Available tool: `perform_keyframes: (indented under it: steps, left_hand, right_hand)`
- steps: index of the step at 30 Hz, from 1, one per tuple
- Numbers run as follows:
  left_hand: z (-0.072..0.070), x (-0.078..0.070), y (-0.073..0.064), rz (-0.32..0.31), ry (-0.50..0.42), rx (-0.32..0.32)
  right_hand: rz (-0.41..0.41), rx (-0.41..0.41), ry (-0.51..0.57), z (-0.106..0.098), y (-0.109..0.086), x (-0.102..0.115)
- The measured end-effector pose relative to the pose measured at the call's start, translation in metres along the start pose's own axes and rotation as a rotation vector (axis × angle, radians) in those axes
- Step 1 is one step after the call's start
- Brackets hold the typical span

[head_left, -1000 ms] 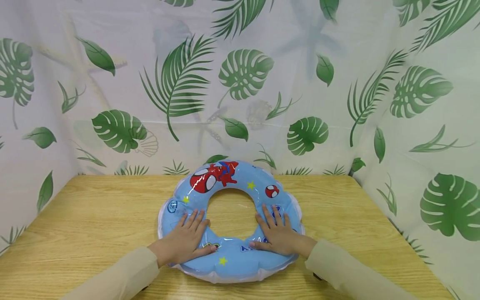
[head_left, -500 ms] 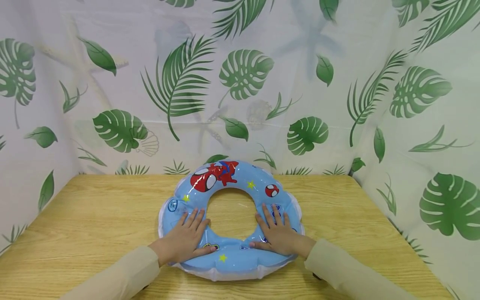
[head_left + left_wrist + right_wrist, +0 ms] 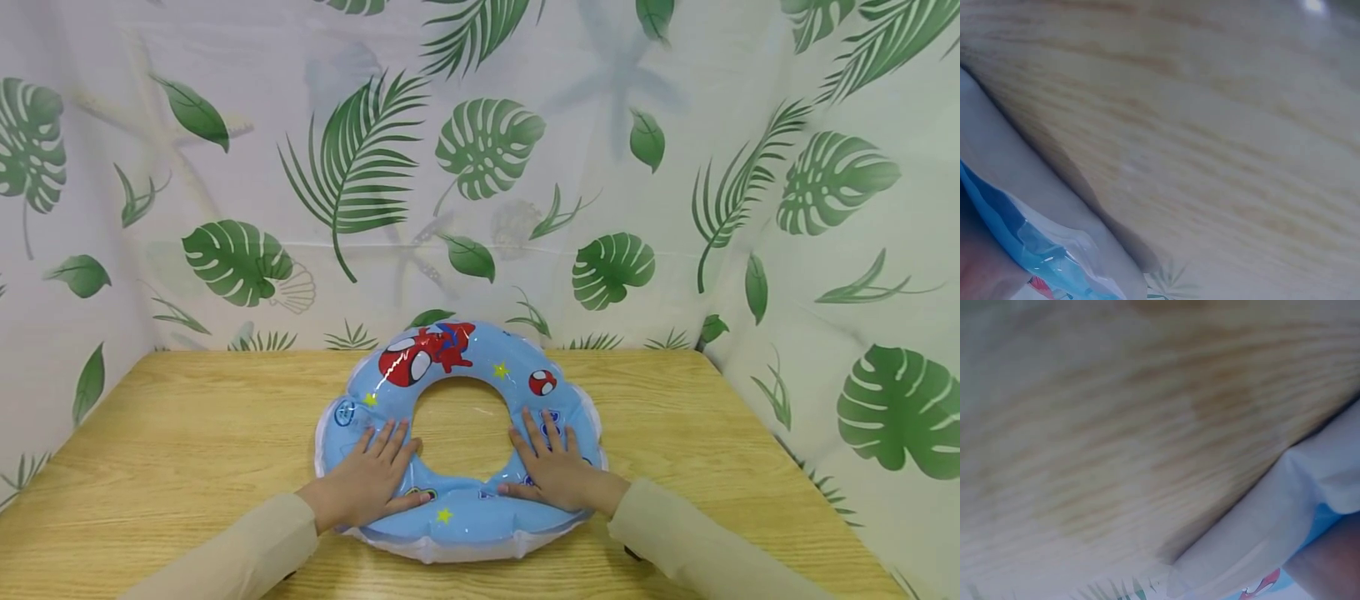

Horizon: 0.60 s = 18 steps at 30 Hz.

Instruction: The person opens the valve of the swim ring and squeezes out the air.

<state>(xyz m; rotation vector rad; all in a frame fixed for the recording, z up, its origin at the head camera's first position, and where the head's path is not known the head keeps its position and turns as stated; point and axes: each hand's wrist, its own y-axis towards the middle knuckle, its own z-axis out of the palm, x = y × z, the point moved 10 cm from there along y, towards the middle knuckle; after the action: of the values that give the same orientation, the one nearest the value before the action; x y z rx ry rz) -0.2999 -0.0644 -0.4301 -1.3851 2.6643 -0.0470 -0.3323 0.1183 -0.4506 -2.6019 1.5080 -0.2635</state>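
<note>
1. We see the ring (image 3: 480,525) on the worktop (image 3: 225,433), midway between left and right.
2. Our left hand (image 3: 367,483) rests on its near left part, fingers spread, grasping nothing.
3. Our right hand (image 3: 558,477) rests on its near right part, likewise unclenched.
4. A leafy backdrop (image 3: 517,275) stands far.

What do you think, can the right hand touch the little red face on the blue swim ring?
Probably yes. The right hand rests on the blue swim ring, its fingers pointing towards the little red face, and nothing seems to block the way.
</note>
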Motion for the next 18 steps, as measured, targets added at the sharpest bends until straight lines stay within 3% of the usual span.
perform_keyframes:
  steps: [18]
  left_hand:
    - [-0.0006, 0.0081, 0.0019, -0.028, -0.079, -0.002]
  right_hand:
    - [-0.018, 0.093, 0.094, 0.0038, -0.001, 0.0025]
